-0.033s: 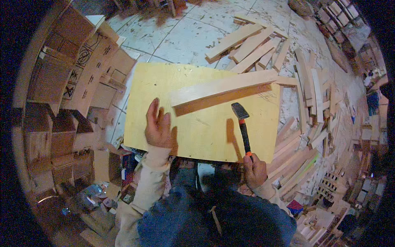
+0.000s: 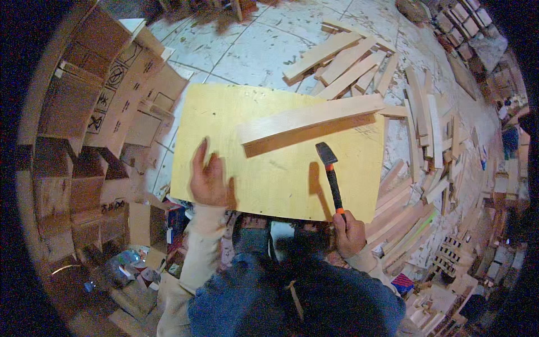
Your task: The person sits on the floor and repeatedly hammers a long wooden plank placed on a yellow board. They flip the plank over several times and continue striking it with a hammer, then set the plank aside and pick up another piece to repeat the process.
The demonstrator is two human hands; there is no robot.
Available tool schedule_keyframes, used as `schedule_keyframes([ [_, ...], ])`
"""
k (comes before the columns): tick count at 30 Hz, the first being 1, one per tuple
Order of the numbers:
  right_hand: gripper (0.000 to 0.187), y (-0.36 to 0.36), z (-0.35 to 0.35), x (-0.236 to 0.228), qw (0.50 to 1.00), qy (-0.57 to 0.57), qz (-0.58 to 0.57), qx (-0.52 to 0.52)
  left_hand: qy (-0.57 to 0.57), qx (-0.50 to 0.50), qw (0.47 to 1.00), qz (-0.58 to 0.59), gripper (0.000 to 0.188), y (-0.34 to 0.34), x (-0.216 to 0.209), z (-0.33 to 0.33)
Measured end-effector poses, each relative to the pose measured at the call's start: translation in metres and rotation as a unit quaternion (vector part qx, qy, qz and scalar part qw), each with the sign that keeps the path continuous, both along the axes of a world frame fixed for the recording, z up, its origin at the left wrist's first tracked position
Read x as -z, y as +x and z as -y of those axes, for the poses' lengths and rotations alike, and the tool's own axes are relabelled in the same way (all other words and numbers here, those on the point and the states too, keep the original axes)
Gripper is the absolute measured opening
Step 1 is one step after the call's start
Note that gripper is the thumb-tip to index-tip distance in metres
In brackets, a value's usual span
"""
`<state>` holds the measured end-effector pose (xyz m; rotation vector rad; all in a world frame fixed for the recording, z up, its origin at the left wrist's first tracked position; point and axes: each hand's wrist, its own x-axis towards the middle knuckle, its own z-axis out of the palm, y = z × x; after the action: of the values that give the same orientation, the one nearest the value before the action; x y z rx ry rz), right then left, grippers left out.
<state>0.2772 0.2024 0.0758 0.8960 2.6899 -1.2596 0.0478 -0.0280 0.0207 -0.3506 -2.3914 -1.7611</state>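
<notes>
A light wooden plank (image 2: pixel 314 118) lies slantwise across the far half of a yellow board (image 2: pixel 269 194), its right end higher in the view. My right hand (image 2: pixel 349 231) grips a hammer (image 2: pixel 333 180) by its black and orange handle. The dark hammer head points away from me, above the board and apart from the plank. My left hand (image 2: pixel 210 175) is empty over the board's left side, fingers apart and slightly blurred. A gap separates it from the plank's near left end.
Several loose planks (image 2: pixel 337 59) are piled on the tiled floor (image 2: pixel 255 39) beyond the board. More wood strips (image 2: pixel 418 126) lie to the right. Opened cardboard boxes (image 2: pixel 132 90) line the left side.
My left hand has shifted a little left, away from the plank's end. The hammer stays in my right hand, nearly still.
</notes>
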Motion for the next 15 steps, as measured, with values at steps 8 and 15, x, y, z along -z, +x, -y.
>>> schedule_keyframes([
  [8,0.029,0.004,0.006,0.01,0.999,-0.023,-0.016,-0.015,-0.506,-0.135,0.847,0.096,0.029,0.024,-0.01,0.259],
  [15,0.031,-0.005,0.007,0.005,0.999,-0.045,-0.011,0.003,-0.622,0.191,0.719,0.245,0.032,0.016,0.053,0.301],
])
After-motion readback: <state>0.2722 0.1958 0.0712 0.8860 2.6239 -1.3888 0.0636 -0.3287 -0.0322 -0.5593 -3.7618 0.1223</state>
